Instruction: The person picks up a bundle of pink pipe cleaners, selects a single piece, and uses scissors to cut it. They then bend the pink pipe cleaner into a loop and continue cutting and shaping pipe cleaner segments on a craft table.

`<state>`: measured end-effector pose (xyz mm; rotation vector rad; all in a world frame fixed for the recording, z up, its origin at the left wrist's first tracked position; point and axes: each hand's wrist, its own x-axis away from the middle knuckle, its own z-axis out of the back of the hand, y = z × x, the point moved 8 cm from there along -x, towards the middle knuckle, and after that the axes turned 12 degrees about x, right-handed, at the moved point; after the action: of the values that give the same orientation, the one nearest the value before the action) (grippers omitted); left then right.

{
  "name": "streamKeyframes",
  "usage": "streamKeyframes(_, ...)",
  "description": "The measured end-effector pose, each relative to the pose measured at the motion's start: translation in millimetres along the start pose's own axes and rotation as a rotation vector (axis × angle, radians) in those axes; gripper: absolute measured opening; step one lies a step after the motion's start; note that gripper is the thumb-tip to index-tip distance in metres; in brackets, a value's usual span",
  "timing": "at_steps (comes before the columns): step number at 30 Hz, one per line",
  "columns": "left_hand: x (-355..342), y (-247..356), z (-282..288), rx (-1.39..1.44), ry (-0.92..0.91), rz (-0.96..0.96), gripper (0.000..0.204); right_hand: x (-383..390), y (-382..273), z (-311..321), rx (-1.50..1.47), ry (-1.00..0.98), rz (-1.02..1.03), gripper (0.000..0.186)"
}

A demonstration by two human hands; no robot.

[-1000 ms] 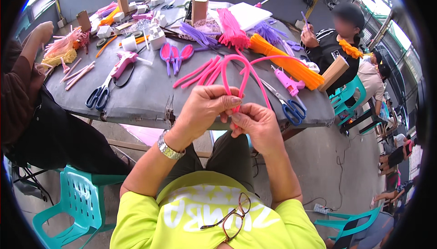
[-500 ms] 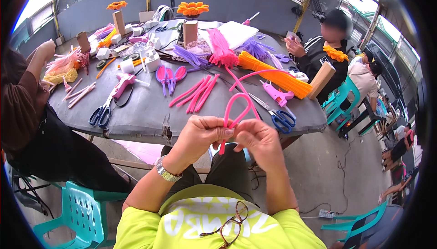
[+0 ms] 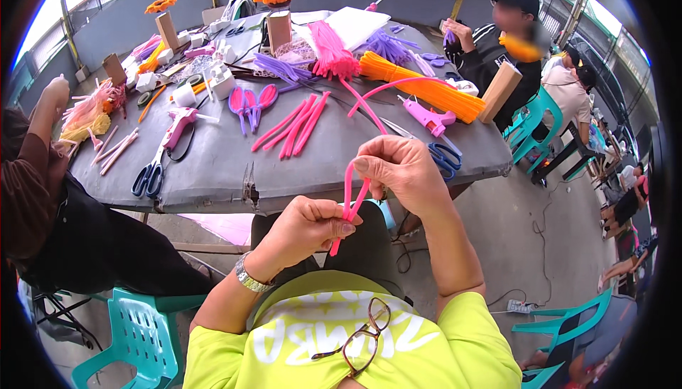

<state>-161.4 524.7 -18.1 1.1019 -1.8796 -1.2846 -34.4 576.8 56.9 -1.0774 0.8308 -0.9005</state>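
Note:
Above my lap, just off the table's near edge, I hold a pink pipe cleaner bent into a narrow loop. My left hand pinches it low down, where its two strands meet, and a short end sticks out below the fingers. At the top of the loop my right hand has thumb and fingers closed on the bend. Beyond the hands, several folded pink pipe cleaners lie on the grey table. Other long pink strands run from near a pink bundle toward my right hand.
Blue-handled scissors and a pink glue gun lie to the right, by an orange bundle. Another glue gun and scissors are at left. One person stands left; another is across the table.
My right hand has moved up from beside the left hand to the top of the loop. The loop looks narrower, and my left hand sits a little lower.

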Motion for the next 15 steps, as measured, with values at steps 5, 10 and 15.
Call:
streamKeyframes(5, 3, -9, 7, 0.003, 0.015, -0.012, 0.012, 4, 6, -8, -0.035, 0.055, 0.015, 0.014)
streamKeyframes(10, 6, -14, 7, 0.0, 0.039, 0.0, 0.01, 11, -8, 52, 0.332, 0.529, 0.207, 0.011)
streamKeyframes(15, 22, 31, 33, 0.031, 0.225, -0.199, 0.012, 22, -6, 107, 1.178, 0.555, 0.226, 0.018)
